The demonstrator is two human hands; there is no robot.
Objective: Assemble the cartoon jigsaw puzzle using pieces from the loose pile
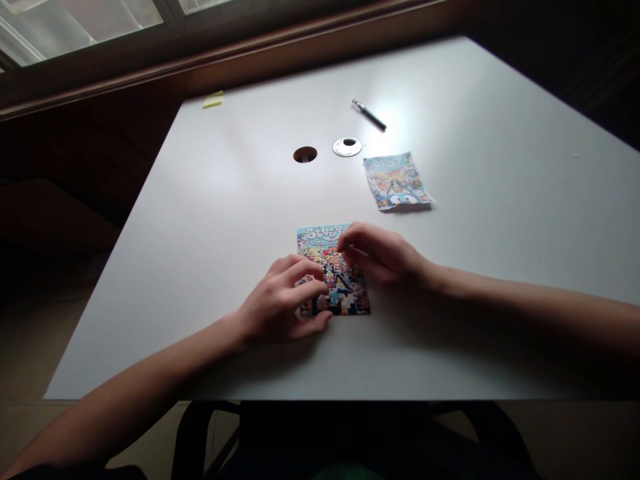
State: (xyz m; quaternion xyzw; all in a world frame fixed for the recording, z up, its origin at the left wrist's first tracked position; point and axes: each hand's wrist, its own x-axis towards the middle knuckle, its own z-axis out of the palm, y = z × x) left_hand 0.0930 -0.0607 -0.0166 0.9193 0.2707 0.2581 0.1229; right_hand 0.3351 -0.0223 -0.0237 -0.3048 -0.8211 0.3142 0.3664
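Observation:
A small jigsaw puzzle (pixel 337 277) with a crowded cartoon picture and a light blue title band lies flat on the white table. My left hand (pixel 290 297) rests over its left side, fingers bent and apart, the thumb near the bottom edge. Over the upper right part is my right hand (pixel 385 257), its fingers curled and the index fingertip close to the picture. Whether a piece sits between those fingers is hidden. Both hands cover parts of the puzzle. Just beyond the right hand lies a creased paper sheet (pixel 397 181) printed with a similar picture.
A dark pen (pixel 369 115) lies farther back on the white table (pixel 215 200). Near it are a round grommet cover (pixel 347 147) and an open cable hole (pixel 305 155). A yellow sticky note (pixel 213 100) is at the far left corner. Behind the table runs a window ledge.

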